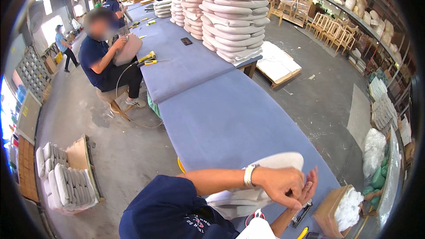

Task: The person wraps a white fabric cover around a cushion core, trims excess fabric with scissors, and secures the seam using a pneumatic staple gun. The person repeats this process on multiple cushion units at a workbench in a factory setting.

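Observation:
My left hand (281, 186), with a metal-banded watch on its wrist, has its fingers curled in against my right hand. Whatever lies within those fingers is hidden. My right hand (311, 184) is partly covered by the left; its fingers stretch upward, apart from the thumb side. Beneath both hands and the left forearm lies a pale beige seat cushion (287, 160) on the blue-covered table (221, 115). Close to my right forearm are a dark metal tool (302, 214), a yellow-handled tool (303, 233) and a red-rimmed item (249, 219), partly hidden.
A cardboard box (325, 210) of white stuffing stands at the right. Tall stacks of cushions (232, 22) sit farther along the table, near a phone (186, 41) and a yellow tool (147, 57). A seated co-worker (99, 53) holds a cushion (129, 49). Cushions (66, 181) fill a pallet.

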Tool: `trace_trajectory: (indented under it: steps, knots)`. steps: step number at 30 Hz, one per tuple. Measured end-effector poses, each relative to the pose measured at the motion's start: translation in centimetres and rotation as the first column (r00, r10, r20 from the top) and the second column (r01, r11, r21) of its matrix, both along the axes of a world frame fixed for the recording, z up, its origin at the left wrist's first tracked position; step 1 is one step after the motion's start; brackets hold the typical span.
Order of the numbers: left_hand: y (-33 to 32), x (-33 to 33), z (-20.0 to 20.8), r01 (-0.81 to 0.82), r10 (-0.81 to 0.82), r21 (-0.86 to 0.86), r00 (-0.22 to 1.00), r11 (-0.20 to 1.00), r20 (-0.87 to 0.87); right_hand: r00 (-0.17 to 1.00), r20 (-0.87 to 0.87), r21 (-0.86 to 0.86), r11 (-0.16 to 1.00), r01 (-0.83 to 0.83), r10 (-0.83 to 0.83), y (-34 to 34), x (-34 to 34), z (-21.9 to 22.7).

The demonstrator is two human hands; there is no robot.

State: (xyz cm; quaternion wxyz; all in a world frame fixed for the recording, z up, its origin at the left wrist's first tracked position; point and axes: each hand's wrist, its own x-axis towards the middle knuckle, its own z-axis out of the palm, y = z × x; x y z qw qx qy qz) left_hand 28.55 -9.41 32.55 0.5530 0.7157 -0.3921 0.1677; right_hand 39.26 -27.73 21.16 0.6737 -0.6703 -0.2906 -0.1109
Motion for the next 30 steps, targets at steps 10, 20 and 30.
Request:
trace_trajectory:
  steps: [10, 20, 30]
  knots:
    - [4.9, -10.3, -25.8, -0.648, 0.649, 0.404, 0.187, 0.646, -0.737, 0.984, 0.107, 0.346, 0.922, -0.173, 0.144, -2.5, -1.2, -1.9]
    - [0.9, -19.3, -36.3, -0.688, 0.455, 0.323, 0.012, 0.65, -0.891, 0.976, 0.106, 0.328, 0.92, -0.215, 0.19, 0.9, -3.2, 1.1]
    - [7.1, -33.2, -18.2, -0.668, 0.157, 0.456, -0.459, 0.587, -0.874, 0.583, -0.765, 0.339, 0.941, 0.004, 0.274, 2.9, -6.1, -10.3]
